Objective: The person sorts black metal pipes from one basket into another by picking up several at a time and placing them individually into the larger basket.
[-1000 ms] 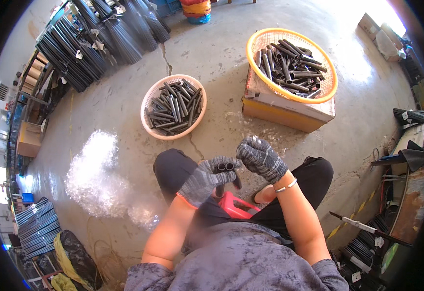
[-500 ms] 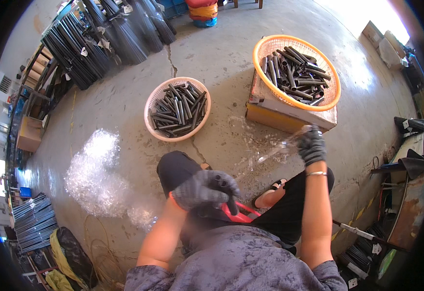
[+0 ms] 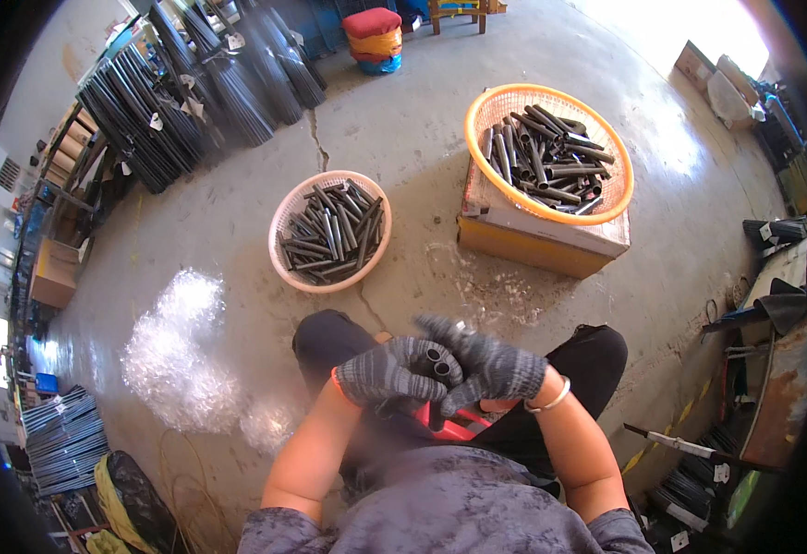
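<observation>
Gloved left hand (image 3: 394, 371) grips 2 dark tubes (image 3: 437, 362), roughly upright, mouths up; right hand (image 3: 494, 371), thumb and fingers parted, just right.

Bundled dark rods (image 3: 135, 120) stand at upper left, and a brown cardboard box (image 3: 54, 275) sits farther left.

Way through, from where I stand: forward over floor (image 3: 422, 217) between pink basket (image 3: 277, 218) and carton (image 3: 528, 246), which carries orange basket (image 3: 621, 177). Left knee (image 3: 323, 334) crowds left hand (image 3: 392, 371); clear plastic heap (image 3: 177, 365) farther out. Right knee (image 3: 599, 351) obstructs right hand (image 3: 497, 369) outward.
</observation>
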A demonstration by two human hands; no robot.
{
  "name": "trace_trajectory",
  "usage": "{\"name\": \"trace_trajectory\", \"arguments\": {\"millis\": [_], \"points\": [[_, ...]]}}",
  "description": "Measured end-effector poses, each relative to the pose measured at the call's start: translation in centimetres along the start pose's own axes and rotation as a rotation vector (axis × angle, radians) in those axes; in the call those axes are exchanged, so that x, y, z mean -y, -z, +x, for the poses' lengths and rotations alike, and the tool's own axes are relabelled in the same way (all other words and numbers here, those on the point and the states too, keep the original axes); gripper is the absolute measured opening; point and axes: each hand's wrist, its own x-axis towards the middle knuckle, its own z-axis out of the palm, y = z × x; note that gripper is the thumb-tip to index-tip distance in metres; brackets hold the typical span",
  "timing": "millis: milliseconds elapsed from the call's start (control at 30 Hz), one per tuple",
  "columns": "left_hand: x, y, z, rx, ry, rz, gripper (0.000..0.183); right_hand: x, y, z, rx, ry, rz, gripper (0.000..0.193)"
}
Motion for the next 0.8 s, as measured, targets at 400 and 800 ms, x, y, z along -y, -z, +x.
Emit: {"name": "trace_trajectory", "arguments": {"millis": [400,800], "points": [[0.9,3.0,-5.7,0.038,-0.1,-0.07,0.026,-17.2,15.9,-6.0,-0.567,-0.053,-0.493,0.022],[0.1,0.8,-0.9,-0.007,0.04,0.056,0.026,-3.6,6.1,-0.9,-0.09,-0.073,-0.04,0.078]]}}
